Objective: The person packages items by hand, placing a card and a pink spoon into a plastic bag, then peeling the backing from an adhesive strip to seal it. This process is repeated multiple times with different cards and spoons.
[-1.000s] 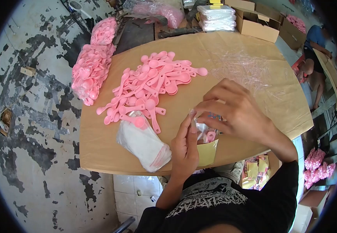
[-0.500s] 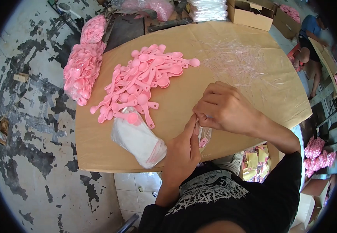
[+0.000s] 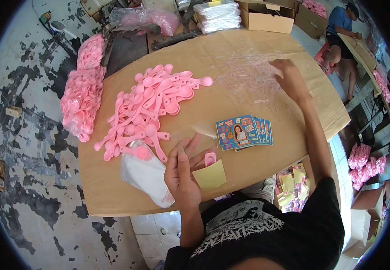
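Observation:
My left hand (image 3: 182, 170) is at the near edge of the cardboard-covered table (image 3: 114, 189), its fingers around a clear packet (image 3: 209, 170) that holds a small pink spoon and a yellow card. My right hand (image 3: 289, 78) is stretched far out, fingers spread on a heap of clear plastic bags (image 3: 249, 74), holding nothing. Between the hands lies a fanned stack of colourful printed cards (image 3: 244, 132). A big pile of loose pink spoons (image 3: 152, 105) lies left of centre.
A white bundle of bags (image 3: 143, 176) lies by my left hand. Full bags of pink spoons (image 3: 81, 96) hang over the left table edge. Cardboard boxes (image 3: 267, 18) and stacked white bags (image 3: 217, 15) stand at the back. Another person (image 3: 341, 27) works at the far right.
My right hand has let go of the packet and reached out to the clear bag heap. The printed cards, hidden before, now show. My left hand keeps the packet.

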Demonstrator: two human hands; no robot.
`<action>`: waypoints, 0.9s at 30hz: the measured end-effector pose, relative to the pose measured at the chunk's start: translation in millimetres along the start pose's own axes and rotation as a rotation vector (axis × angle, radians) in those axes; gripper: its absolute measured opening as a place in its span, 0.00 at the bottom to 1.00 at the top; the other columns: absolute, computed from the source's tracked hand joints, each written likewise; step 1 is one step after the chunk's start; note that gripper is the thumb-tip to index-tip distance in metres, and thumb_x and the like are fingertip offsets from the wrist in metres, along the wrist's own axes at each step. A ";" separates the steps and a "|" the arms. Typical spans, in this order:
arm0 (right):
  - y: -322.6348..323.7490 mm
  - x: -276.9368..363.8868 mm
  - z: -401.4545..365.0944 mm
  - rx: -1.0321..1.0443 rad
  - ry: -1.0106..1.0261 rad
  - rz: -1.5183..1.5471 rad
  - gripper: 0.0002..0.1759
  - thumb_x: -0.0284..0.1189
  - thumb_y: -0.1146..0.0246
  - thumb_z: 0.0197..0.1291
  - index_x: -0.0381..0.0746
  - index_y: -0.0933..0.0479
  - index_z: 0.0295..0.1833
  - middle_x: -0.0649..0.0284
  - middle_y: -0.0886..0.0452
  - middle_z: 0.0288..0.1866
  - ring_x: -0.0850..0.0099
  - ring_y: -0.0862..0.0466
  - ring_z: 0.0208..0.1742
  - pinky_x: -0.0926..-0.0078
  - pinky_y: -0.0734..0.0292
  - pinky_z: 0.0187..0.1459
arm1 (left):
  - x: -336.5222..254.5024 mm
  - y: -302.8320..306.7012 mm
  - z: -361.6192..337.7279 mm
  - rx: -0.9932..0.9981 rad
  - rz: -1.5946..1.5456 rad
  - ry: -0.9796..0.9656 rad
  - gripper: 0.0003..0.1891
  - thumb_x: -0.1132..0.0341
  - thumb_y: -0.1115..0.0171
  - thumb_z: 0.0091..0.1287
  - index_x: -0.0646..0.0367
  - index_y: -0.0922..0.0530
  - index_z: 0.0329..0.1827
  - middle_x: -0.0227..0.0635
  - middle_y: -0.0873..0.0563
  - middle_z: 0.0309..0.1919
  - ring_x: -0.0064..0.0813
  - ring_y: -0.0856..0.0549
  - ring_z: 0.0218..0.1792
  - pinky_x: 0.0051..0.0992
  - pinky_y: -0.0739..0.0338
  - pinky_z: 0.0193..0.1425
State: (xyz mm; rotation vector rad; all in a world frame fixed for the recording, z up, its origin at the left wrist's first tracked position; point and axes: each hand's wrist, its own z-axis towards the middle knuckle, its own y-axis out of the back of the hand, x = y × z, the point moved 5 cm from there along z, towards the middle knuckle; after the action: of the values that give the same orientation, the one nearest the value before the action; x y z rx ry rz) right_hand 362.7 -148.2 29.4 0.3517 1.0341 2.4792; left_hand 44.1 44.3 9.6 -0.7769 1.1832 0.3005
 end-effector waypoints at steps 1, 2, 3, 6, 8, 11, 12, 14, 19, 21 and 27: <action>10.4 8.7 -3.7 0.000 -0.260 0.156 0.15 0.32 0.33 0.61 0.33 0.18 0.48 0.59 0.13 0.39 0.65 0.17 0.36 0.75 0.23 0.40 | 0.1 3.1 1.4 0.000 0.006 0.002 0.20 0.63 0.58 0.79 0.71 0.35 0.64 0.59 0.24 0.61 0.49 0.12 0.46 0.34 0.13 0.46; 18.8 9.5 4.6 0.000 -0.495 0.313 0.16 0.33 0.33 0.61 0.34 0.18 0.50 0.59 0.13 0.41 0.65 0.16 0.38 0.74 0.23 0.42 | 1.7 3.3 5.2 -0.013 -0.001 -0.012 0.20 0.63 0.58 0.79 0.71 0.35 0.65 0.60 0.23 0.60 0.50 0.12 0.45 0.36 0.13 0.46; 29.4 17.8 19.2 -0.018 -0.408 0.293 0.16 0.32 0.33 0.62 0.34 0.18 0.51 0.59 0.13 0.42 0.66 0.16 0.38 0.75 0.22 0.43 | 3.3 3.8 5.7 -0.031 -0.001 -0.015 0.21 0.63 0.58 0.79 0.72 0.35 0.65 0.61 0.23 0.59 0.52 0.12 0.45 0.39 0.12 0.45; 50.9 43.2 21.0 0.141 -0.319 0.448 0.15 0.32 0.36 0.64 0.34 0.18 0.52 0.58 0.13 0.42 0.72 0.15 0.42 0.76 0.22 0.47 | 2.2 -4.1 9.7 -0.021 -0.044 0.017 0.19 0.63 0.59 0.80 0.70 0.32 0.62 0.57 0.21 0.59 0.47 0.13 0.49 0.32 0.14 0.48; 47.1 48.4 18.7 0.368 -0.231 0.873 0.15 0.31 0.37 0.65 0.33 0.18 0.52 0.58 0.13 0.41 0.73 0.15 0.43 0.77 0.22 0.47 | 3.1 -4.1 11.6 0.010 -0.014 -0.020 0.19 0.63 0.59 0.80 0.69 0.32 0.63 0.57 0.22 0.59 0.47 0.13 0.49 0.32 0.14 0.47; 12.3 1.7 7.5 0.485 -0.076 0.658 0.15 0.31 0.39 0.66 0.32 0.18 0.51 0.59 0.13 0.42 0.71 0.15 0.45 0.75 0.22 0.51 | 2.9 -2.9 10.0 0.007 -0.032 -0.007 0.19 0.62 0.58 0.80 0.69 0.32 0.63 0.57 0.22 0.59 0.47 0.13 0.49 0.32 0.14 0.48; -8.1 -18.8 2.5 0.264 0.061 0.098 0.15 0.31 0.40 0.67 0.32 0.18 0.51 0.59 0.13 0.41 0.71 0.15 0.45 0.75 0.22 0.51 | 2.5 -2.2 8.6 0.001 -0.045 0.008 0.19 0.62 0.58 0.80 0.69 0.33 0.64 0.57 0.22 0.59 0.47 0.13 0.49 0.32 0.15 0.49; 7.0 -18.4 7.2 -0.007 -0.116 0.121 0.15 0.31 0.40 0.67 0.31 0.19 0.51 0.59 0.13 0.42 0.70 0.15 0.45 0.75 0.22 0.50 | 4.3 4.4 6.2 0.024 -0.015 0.009 0.19 0.63 0.58 0.80 0.69 0.33 0.64 0.57 0.22 0.59 0.47 0.13 0.50 0.33 0.15 0.50; 62.7 51.9 18.2 0.447 -0.270 0.632 0.12 0.28 0.38 0.64 0.33 0.17 0.48 0.61 0.12 0.42 0.71 0.15 0.43 0.75 0.22 0.49 | 5.1 -6.6 16.6 0.009 -0.035 0.011 0.19 0.62 0.58 0.79 0.69 0.34 0.63 0.58 0.22 0.60 0.48 0.14 0.50 0.34 0.15 0.50; 67.1 83.2 11.0 0.709 -0.073 0.894 0.11 0.28 0.37 0.64 0.33 0.16 0.47 0.60 0.12 0.42 0.70 0.15 0.43 0.74 0.22 0.49 | 6.5 -13.2 19.8 0.026 -0.019 -0.012 0.20 0.61 0.57 0.79 0.68 0.35 0.63 0.60 0.22 0.59 0.51 0.13 0.48 0.36 0.13 0.45; 11.6 129.0 4.0 0.625 -0.281 1.144 0.27 0.31 0.30 0.59 0.34 0.26 0.63 0.58 0.15 0.46 0.71 0.15 0.42 0.73 0.21 0.47 | 14.8 -17.8 22.7 0.063 0.020 -0.024 0.20 0.60 0.58 0.79 0.68 0.35 0.64 0.58 0.25 0.62 0.50 0.16 0.54 0.36 0.16 0.53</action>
State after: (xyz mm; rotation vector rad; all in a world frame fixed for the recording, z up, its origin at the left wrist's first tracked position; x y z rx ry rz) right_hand 247.9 -91.4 49.1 1.8619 1.7872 2.7044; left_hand 76.3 44.5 6.6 -0.7053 1.1736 0.2873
